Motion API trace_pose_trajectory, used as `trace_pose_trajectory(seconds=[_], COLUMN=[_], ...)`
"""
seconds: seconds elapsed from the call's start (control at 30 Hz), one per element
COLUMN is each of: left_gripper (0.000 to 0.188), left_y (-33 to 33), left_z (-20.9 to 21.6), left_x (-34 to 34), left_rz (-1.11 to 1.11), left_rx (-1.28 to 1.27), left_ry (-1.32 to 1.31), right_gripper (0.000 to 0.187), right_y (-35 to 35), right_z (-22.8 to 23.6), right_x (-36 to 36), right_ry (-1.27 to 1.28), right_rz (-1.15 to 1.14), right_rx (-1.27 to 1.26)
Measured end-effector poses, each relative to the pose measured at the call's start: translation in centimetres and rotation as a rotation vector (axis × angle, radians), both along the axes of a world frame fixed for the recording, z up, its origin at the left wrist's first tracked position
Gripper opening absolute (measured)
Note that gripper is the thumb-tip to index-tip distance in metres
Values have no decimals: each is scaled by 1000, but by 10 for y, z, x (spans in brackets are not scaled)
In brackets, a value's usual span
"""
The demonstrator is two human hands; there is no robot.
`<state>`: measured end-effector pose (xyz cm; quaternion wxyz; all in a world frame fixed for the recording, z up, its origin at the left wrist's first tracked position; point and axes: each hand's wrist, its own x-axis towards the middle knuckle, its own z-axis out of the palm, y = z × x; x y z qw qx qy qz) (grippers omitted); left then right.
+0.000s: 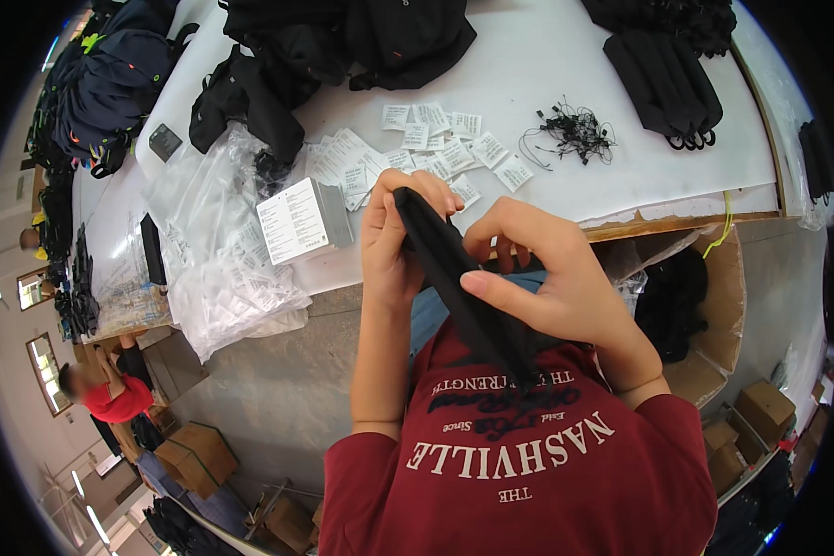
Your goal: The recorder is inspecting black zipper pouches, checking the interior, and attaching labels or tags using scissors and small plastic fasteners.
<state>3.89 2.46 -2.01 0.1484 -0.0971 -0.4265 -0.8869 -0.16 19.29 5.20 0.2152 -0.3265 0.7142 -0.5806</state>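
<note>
A long, flat black fabric piece (447,264), seen nearly edge-on, slants between my hands in front of my chest. My left hand (389,241) grips its upper end, fingers wrapped behind. On its other side my right hand (551,269) is curled, with the thumb against the fabric and the fingers bent near its edge. I cannot make out exactly what kind of article it is. Just beyond my hands, many small white printed tags (426,148) lie scattered. Left of them stands a stack of white printed cards (296,222).
Crumpled clear plastic bags (222,269) hang over the table's left edge. Thin black strings (570,130) lie tangled at right, near stacked black fabric pieces (663,83). Black bags (296,46) are heaped at the back. Below the table stands an open carton (723,315); a person in red (116,398) is far left.
</note>
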Motion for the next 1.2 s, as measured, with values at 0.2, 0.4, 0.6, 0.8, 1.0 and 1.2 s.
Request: trace_pose_trajectory(seconds=[0.2, 0.4, 0.6, 0.8, 1.0, 1.2], left_gripper=[29, 29, 29, 27, 25, 27], left_y=[0, -2, 1, -1, 3, 6], left_z=[-3, -4, -3, -10, -10, -11], left_x=[-1, -1, -2, -3, -4, -4], left_rz=[-10, 3, -32, -33, -165, -177], left_rx=[111, 122, 114, 71, 55, -13], left_ry=[-21, -38, -67, -127, -158, -265], right_gripper=[32, 29, 21, 19, 19, 21], right_y=[24, 35, 40, 42, 29, 16], right_z=[-1, -4, -1, -6, -2, 2], right_x=[-3, 7, 6, 8, 7, 7], right_ry=[-86, -20, 104, 127, 209, 312], right_rz=[281, 440, 551, 610, 544, 431], right_rx=[50, 88, 89, 102, 64, -63])
